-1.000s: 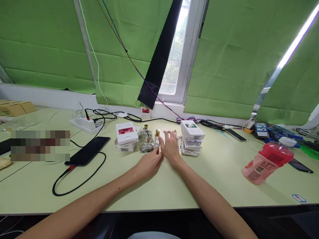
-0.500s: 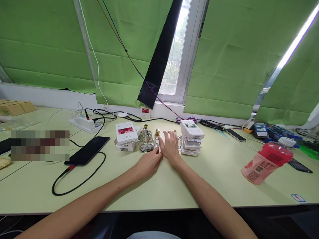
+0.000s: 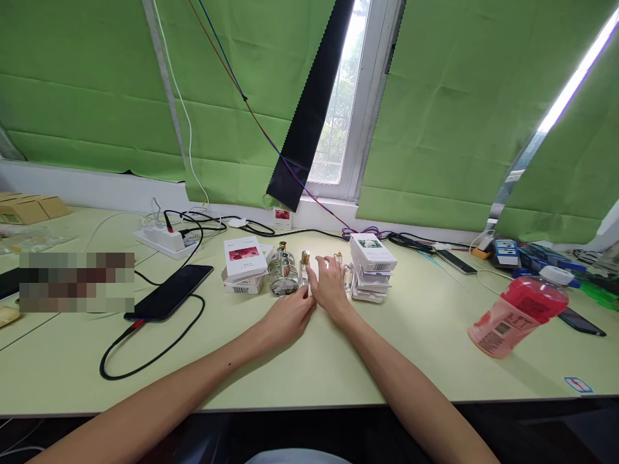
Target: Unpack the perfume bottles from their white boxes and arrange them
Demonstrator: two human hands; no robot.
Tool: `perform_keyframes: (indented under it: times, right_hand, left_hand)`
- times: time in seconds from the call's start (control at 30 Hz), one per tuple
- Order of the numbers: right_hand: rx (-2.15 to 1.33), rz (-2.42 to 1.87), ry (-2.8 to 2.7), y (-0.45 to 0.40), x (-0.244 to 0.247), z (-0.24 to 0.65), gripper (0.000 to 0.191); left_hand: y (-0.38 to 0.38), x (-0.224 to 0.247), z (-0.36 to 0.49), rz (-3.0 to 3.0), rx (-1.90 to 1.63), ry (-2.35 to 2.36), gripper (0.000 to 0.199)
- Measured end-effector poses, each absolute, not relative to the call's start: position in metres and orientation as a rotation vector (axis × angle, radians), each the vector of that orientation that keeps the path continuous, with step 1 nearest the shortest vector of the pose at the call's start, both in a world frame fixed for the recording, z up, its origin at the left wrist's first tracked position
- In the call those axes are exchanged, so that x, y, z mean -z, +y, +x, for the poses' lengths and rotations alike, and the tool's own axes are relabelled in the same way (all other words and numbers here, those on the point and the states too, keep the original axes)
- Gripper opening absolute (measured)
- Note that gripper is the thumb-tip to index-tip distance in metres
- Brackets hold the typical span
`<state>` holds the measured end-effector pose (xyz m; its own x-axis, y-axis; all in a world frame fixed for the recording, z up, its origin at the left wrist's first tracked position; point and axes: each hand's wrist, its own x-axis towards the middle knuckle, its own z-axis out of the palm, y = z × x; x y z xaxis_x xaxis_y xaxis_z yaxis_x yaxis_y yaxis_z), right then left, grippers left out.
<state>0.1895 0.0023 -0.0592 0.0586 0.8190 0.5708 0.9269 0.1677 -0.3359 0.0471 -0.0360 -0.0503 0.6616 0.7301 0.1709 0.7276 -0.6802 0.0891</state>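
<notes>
Several clear glass perfume bottles (image 3: 284,282) with gold caps stand in a cluster at the middle of the table. My left hand (image 3: 291,314) lies on the tabletop just in front of them, fingers stretched toward my right hand and partly hidden. Over the right part of the cluster rests my right hand (image 3: 331,287), fingers extended and thumb apart; it hides some bottles, and whether it touches them I cannot tell. To the left is a pile of white boxes (image 3: 245,259) with a red flower picture. A taller stack of white boxes (image 3: 372,254) rises at the right.
A black phone (image 3: 170,293) on a looped cable lies left, with a power strip (image 3: 163,241) behind it. A pink drink bottle (image 3: 520,312) stands tilted-looking at right. Cables (image 3: 411,241) run along the wall. Another small box (image 3: 283,218) leans at the back.
</notes>
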Motion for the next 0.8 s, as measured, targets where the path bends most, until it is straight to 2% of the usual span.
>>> perform_keyframes:
  times: [0.8]
  right_hand:
    - [0.186,-1.640,-1.784,0.0022,0.0594,0.1891,0.032]
  left_hand:
    - [-0.0341,0.0522,0.0458,2.835,-0.329,1.233,0.031]
